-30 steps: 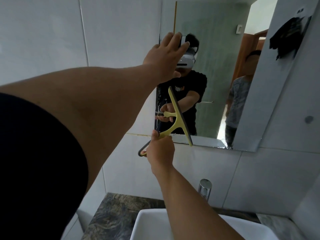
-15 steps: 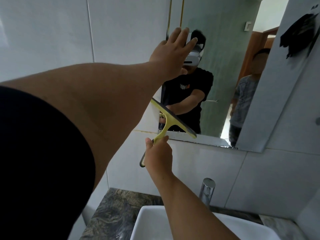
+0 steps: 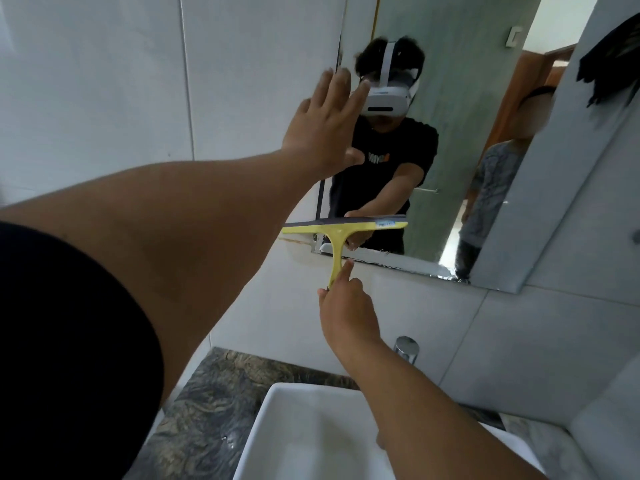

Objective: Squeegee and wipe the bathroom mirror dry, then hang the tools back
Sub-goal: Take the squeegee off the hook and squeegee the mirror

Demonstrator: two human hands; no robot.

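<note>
My right hand (image 3: pixel 348 313) grips the handle of a yellow squeegee (image 3: pixel 337 233) with a dark rubber blade. The blade lies level near the lower left corner of the bathroom mirror (image 3: pixel 460 161), overlapping the mirror's left edge and the tile beside it. My left hand (image 3: pixel 325 129) is raised higher, fingers spread and flat toward the wall at the mirror's left edge, holding nothing. Whether it touches the glass I cannot tell. The mirror shows a person in a black shirt with a white headset.
A white basin (image 3: pixel 311 434) sits below on a dark marbled counter (image 3: pixel 207 410), with a chrome tap (image 3: pixel 407 348) behind it. Grey tiles (image 3: pixel 104 81) cover the wall. A dark cloth (image 3: pixel 609 60) hangs at upper right. A second person is reflected by a wooden door.
The squeegee has turned from steeply tilted to level in my right hand. My left hand has come down a little along the mirror's left edge.
</note>
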